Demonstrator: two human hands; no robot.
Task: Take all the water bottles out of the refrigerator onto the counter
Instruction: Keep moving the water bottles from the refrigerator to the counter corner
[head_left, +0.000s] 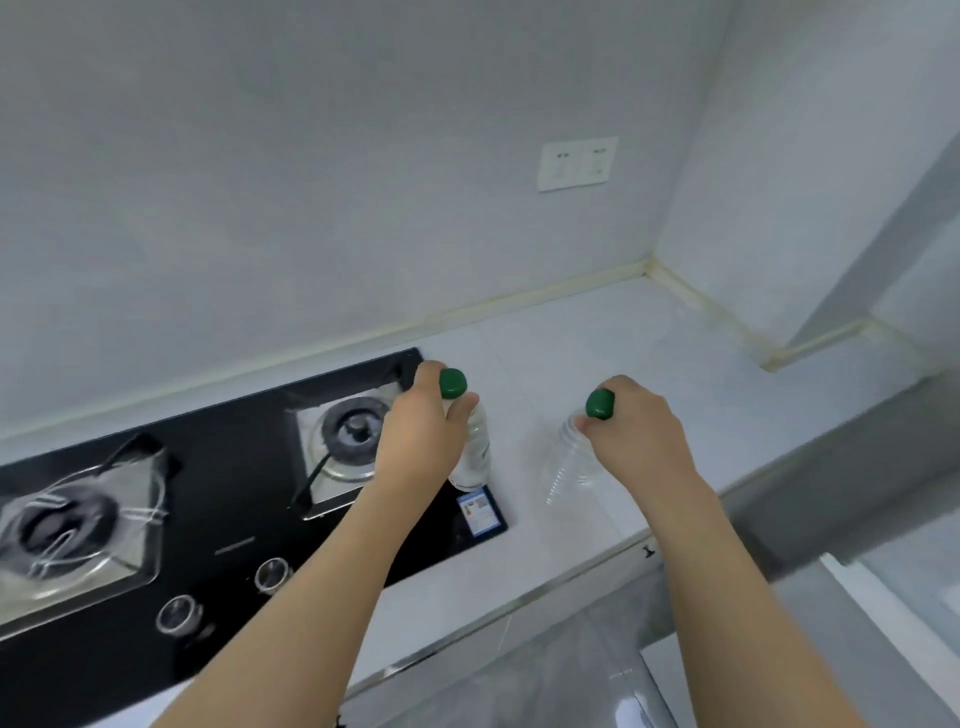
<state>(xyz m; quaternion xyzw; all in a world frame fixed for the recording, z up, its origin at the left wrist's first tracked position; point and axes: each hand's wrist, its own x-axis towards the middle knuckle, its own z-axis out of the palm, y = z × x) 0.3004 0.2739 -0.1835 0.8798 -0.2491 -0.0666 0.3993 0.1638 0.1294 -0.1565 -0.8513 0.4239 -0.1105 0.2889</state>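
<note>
Two clear green-capped bottles: left bottle (474, 447) upright; right bottle (574, 457) tilted.

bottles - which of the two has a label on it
The bottle in the left hand, beside the stove: this left bottle shows a green-printed label. The right bottle is bare ribbed plastic.

a black hob (218, 519) with two burners (353, 434) and two knobs (271, 574) sits left; a blue sticker (480, 511) marks its corner. a socket (577, 163) hangs on the wall (311, 182).
</note>
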